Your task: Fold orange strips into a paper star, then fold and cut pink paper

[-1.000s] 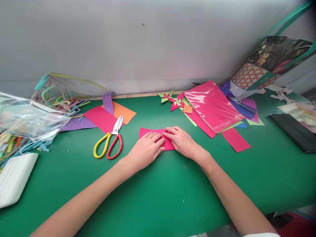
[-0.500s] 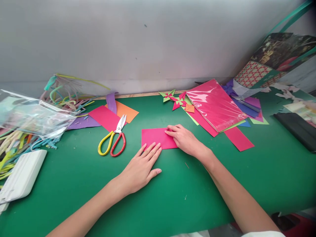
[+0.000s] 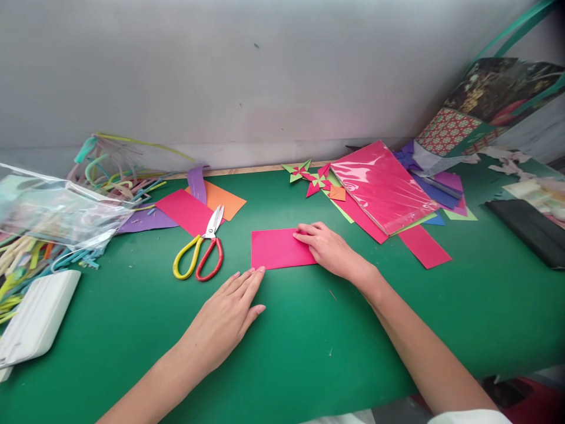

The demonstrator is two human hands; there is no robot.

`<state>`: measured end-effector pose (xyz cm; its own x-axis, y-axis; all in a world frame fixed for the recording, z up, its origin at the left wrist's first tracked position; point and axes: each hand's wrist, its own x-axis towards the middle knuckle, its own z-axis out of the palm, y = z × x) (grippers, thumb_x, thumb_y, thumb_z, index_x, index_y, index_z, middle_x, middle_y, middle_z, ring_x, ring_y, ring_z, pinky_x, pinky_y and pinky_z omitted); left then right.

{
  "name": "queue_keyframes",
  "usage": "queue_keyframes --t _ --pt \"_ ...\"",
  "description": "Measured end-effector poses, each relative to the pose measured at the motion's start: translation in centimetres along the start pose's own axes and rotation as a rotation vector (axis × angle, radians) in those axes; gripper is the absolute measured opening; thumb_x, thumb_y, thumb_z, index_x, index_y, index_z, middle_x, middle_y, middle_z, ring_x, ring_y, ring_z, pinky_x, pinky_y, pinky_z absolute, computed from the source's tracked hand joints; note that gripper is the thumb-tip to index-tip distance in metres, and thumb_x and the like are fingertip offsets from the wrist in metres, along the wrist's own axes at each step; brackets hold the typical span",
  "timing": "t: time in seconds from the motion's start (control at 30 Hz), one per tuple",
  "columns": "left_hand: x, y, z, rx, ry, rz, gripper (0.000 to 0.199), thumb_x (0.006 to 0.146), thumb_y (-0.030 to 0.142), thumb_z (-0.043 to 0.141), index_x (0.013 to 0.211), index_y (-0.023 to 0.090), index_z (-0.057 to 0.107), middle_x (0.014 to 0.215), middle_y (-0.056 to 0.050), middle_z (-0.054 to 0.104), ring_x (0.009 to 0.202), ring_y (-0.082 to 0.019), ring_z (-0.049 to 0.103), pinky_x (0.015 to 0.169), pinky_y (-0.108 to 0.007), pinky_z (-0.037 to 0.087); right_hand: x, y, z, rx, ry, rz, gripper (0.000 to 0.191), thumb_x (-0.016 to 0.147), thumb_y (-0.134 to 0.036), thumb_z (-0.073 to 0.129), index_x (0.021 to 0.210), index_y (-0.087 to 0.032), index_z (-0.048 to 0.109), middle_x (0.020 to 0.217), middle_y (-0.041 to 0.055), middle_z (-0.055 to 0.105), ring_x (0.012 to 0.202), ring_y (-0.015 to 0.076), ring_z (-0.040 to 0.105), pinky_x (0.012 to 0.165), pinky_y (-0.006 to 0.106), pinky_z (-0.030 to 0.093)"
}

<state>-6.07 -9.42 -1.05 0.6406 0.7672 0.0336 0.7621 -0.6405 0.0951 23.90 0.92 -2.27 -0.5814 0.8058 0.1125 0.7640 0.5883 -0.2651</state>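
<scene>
A pink rectangle of paper, apparently folded double, lies flat on the green tabletop in front of me. My left hand is open and flat at its lower left corner, fingers stretched out and the fingertips just at the edge. At the paper's right end, my right hand has its fingers bent and pressed together on the sheet; its grip is partly hidden. Scissors with one yellow and one red handle lie to the left of the paper, blades slightly apart.
Behind the scissors lie pink paper, orange paper and purple scraps. Folded paper stars and a plastic-wrapped pink paper pack sit at the back. A pink strip, black case and white device flank me.
My left hand has slid left and toward me, off the middle of the pink paper to its lower left corner. The right hand stays at the right end.
</scene>
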Motion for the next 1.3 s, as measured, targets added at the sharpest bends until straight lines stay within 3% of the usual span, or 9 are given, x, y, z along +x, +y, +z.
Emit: queue_keyframes --t 0.2,0.27,0.4,0.53,0.83,0.97,1.13,1.2,1.3 --pt "1.1 -0.4 -1.1 0.065 0.122 -0.052 0.049 0.107 0.036 0.045 0.147 0.01 0.053 0.121 -0.015 0.073 0.115 -0.032 0.067 0.104 -0.052 0.052 0.0 -0.3 -0.1 0.002 0.008 0.005 0.042 0.1 -0.007 0.044 0.131 -0.021 0.07 0.141 0.0091 0.064 0.115 0.0276 0.057 0.099 0.042 0.053" --pt "2.5 -0.8 -1.0 0.041 0.168 -0.012 0.041 0.106 0.033 0.047 0.139 0.013 0.06 0.128 -0.014 0.071 0.12 -0.031 0.065 0.106 -0.051 0.05 -0.1 -0.4 -0.2 -0.001 0.012 0.003 0.042 0.101 -0.007 0.044 0.131 -0.021 0.069 0.14 0.0093 0.064 0.115 0.0272 0.057 0.099 0.041 0.053" --pt "5.8 -1.5 0.2 -0.048 0.159 0.15 0.049 0.107 0.035 0.045 0.153 0.016 0.048 0.16 -0.01 0.049 0.151 -0.029 0.04 0.125 -0.048 0.035 -0.2 -0.6 -0.3 -0.015 0.026 -0.006 0.041 0.101 -0.008 0.045 0.133 -0.019 0.069 0.141 0.0101 0.063 0.116 0.0273 0.057 0.1 0.042 0.053" --pt "7.8 -1.8 1.5 -0.078 0.047 0.27 0.059 0.108 0.044 0.04 0.161 0.019 0.036 0.168 -0.008 0.035 0.157 -0.027 0.029 0.127 -0.046 0.031 -0.2 -0.6 -0.2 -0.034 0.034 -0.005 0.039 0.103 -0.011 0.045 0.134 -0.016 0.068 0.144 0.0108 0.063 0.116 0.0281 0.057 0.102 0.043 0.053" --pt "7.3 -2.1 2.4 -0.102 -0.064 0.372 0.077 0.101 0.066 0.04 0.165 0.027 0.025 0.173 -0.009 0.02 0.16 -0.033 0.018 0.129 -0.052 0.021 -0.1 -0.4 -0.2 -0.025 0.03 -0.007 0.04 0.103 -0.009 0.044 0.133 -0.018 0.068 0.144 0.0095 0.063 0.117 0.0275 0.057 0.101 0.042 0.053" --pt "7.5 -2.0 1.6 -0.12 -0.074 0.372 0.073 0.101 0.065 0.041 0.163 0.029 0.031 0.171 -0.01 0.026 0.158 -0.035 0.024 0.126 -0.054 0.025 -0.2 -0.2 0.1 -0.021 0.029 -0.004 0.043 0.102 -0.007 0.043 0.135 -0.02 0.068 0.145 0.009 0.063 0.118 0.0277 0.057 0.1 0.042 0.053" --pt "9.5 -0.4 0.1 -0.153 -0.046 0.313 0.047 0.108 0.051 0.036 0.134 0.023 0.063 0.139 -0.012 0.061 0.134 -0.031 0.053 0.114 -0.049 0.04 -0.2 0.3 0.5 -0.002 0.03 -0.013 0.044 0.101 -0.007 0.045 0.136 -0.022 0.067 0.145 0.0081 0.062 0.118 0.0277 0.056 0.098 0.042 0.054" --pt "10.4 0.4 0.2 -0.158 -0.022 0.325 0.046 0.108 0.048 0.035 0.13 0.019 0.064 0.128 -0.013 0.064 0.121 -0.029 0.059 0.106 -0.044 0.046 -0.2 0.6 0.5 0.013 0.033 -0.021 0.043 0.101 -0.008 0.047 0.137 -0.022 0.066 0.145 0.0081 0.062 0.116 0.0272 0.057 0.098 0.042 0.054" --pt "10.9 1.2 1.2 -0.108 0.035 0.312 0.056 0.106 0.053 0.039 0.143 0.014 0.055 0.131 -0.016 0.06 0.118 -0.032 0.056 0.104 -0.047 0.046 -0.2 0.6 0.3 0.027 0.03 -0.029 0.042 0.099 -0.008 0.052 0.136 -0.022 0.066 0.145 0.0085 0.062 0.115 0.0269 0.057 0.096 0.041 0.055"
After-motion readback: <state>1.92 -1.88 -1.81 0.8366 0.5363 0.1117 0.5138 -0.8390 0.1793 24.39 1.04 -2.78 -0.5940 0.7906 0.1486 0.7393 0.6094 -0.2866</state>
